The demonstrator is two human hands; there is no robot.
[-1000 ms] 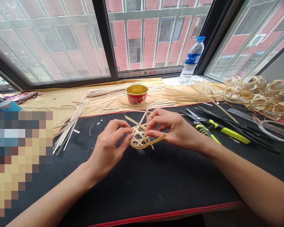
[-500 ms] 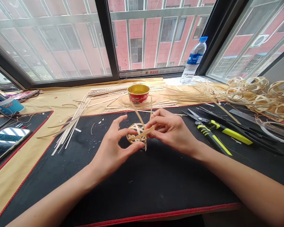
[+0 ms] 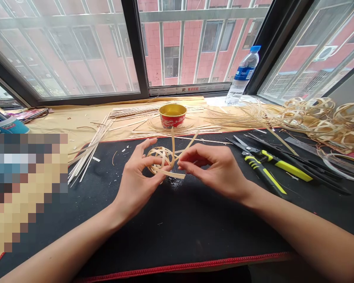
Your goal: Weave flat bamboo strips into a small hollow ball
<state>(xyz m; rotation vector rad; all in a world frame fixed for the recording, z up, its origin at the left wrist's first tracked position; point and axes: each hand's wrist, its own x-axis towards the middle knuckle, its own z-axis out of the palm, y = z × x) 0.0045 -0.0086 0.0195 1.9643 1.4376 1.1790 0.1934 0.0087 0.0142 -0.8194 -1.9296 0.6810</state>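
Observation:
A small woven ball of pale bamboo strips is in my left hand, whose thumb and fingers close on its right side. Loose strip ends stick out of the ball: one stands upright, one slants up to the right, and one flat bamboo strip points right below my fingertips. Just right of the ball, my right hand is closed in a pinch, its fingertips beside the strips. Whether a strip sits between those fingertips is hidden.
Behind the hands stands a red tin with a gold inside. Shears and pliers with yellow-black handles lie right on the black mat. Bamboo strips lie left; finished woven balls and a water bottle are at right.
The ball has shifted slightly left and turned in my left hand. My right fingers have come off the flat strip, whose end now points free to the right.

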